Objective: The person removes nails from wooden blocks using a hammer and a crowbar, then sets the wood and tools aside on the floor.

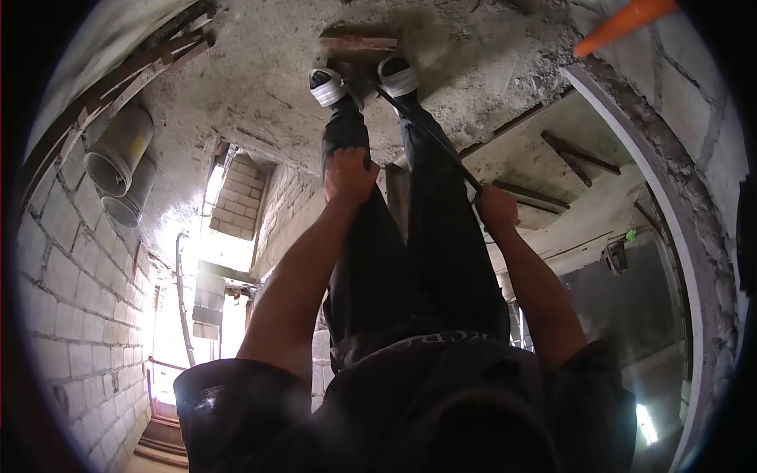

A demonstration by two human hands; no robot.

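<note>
My right hand [497, 208] is closed round the near end of a thin dark rod [435, 131]. The rod slants across my right trouser leg [430, 165], and its far end reaches between my feet. There a small dark shape [364, 83] lies between my white-strapped sandals, too dim to name. My left hand [350, 175] lies against the left trouser leg [344, 130] around knee height, fingers curled on the cloth. A flat piece of wood [359, 42] lies on the rough floor just past the sandals.
Two buckets [118, 154] and long wooden pieces [150, 67] are along the block wall [71, 276] at left. Something orange [627, 24] shows at upper right, beside a pale curved edge [646, 142]. Bright light enters through an opening [177, 315].
</note>
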